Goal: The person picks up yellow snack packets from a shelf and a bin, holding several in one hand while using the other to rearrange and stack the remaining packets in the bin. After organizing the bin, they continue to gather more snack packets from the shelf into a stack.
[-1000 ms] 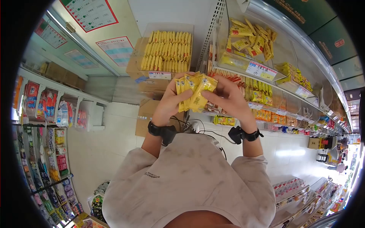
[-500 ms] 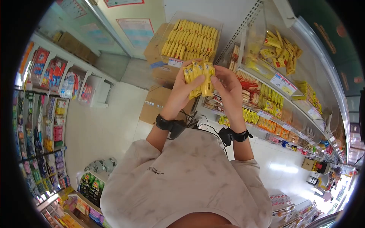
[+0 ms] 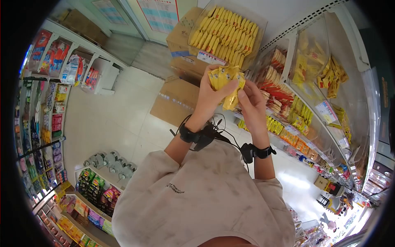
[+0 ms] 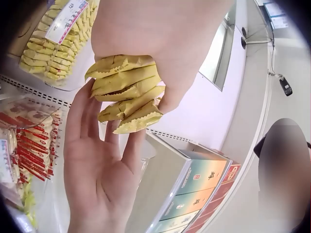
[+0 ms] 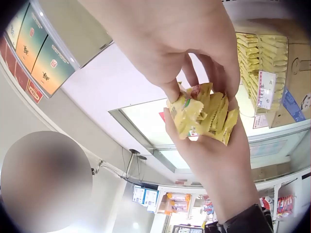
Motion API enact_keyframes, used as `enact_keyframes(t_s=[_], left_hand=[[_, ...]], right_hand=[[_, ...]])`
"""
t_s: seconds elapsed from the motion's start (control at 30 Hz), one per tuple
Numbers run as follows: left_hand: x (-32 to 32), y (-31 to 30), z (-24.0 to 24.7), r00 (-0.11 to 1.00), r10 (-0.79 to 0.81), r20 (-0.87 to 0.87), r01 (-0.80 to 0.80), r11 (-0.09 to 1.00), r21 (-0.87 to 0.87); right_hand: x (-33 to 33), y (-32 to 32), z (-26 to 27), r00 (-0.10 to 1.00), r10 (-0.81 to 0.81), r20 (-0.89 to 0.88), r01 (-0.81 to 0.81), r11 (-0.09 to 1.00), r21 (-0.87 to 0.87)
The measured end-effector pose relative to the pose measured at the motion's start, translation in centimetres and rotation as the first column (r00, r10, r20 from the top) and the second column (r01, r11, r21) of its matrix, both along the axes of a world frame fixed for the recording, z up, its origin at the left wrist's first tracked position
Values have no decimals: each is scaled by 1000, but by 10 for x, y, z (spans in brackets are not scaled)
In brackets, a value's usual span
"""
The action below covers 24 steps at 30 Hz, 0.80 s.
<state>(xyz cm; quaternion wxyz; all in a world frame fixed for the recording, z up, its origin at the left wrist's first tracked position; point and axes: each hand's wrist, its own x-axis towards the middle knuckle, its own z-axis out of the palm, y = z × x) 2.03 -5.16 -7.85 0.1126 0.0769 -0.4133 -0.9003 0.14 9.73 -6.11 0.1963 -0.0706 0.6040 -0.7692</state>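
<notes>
Several small yellow snack packets with crimped ends are fanned side by side in front of the person's chest. My left hand grips the bunch, its thumb across the front. From the other side my right hand pinches the rightmost packet between thumb and fingers. The left wrist view looks onto the crimped ends of the packets, with the right hand below them. In the right wrist view the right thumb presses the printed face of a packet, while the left hand supports the bunch underneath.
Beyond the hands, a clear bin full of rows of yellow packets stands on cardboard boxes. Shelving with clear snack bins runs along the right. Cables hang between the wrists. More goods racks line the left.
The head view has turned, so the bin and shelves shift within it. Both hands stay together on the packets; the rightmost packet has gone from tilted to more upright, then tilted again.
</notes>
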Motion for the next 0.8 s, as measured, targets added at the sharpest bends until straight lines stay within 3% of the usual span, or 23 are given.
enact_keyframes(t_s=[0.1,0.3,0.4,0.53,0.63,0.73,0.8], left_hand=[[-1,-4,-12,1000,14,19,-14,1000,18],[-2,-5,-25,995,26,92,-23,999,-34],[-5,-2,-26,997,28,69,-21,996,-92],[-4,-6,-2,993,-67,95,85,976,-202],[-10,0,0,995,-71,69,82,981,-178],[-22,6,-14,999,41,3,-38,958,-285],[-24,9,-16,998,59,-4,-58,976,-208]], right_hand=[[-1,-7,-7,997,-4,-83,8,999,45],[-2,-14,-2,997,0,-77,8,994,105],[-4,-14,2,962,-17,-271,52,991,125],[-8,-6,6,925,1,-379,80,977,197],[-4,-5,13,894,-5,-447,148,947,285],[-2,-7,15,847,25,-532,226,887,403],[6,-14,21,851,20,-524,254,858,446]])
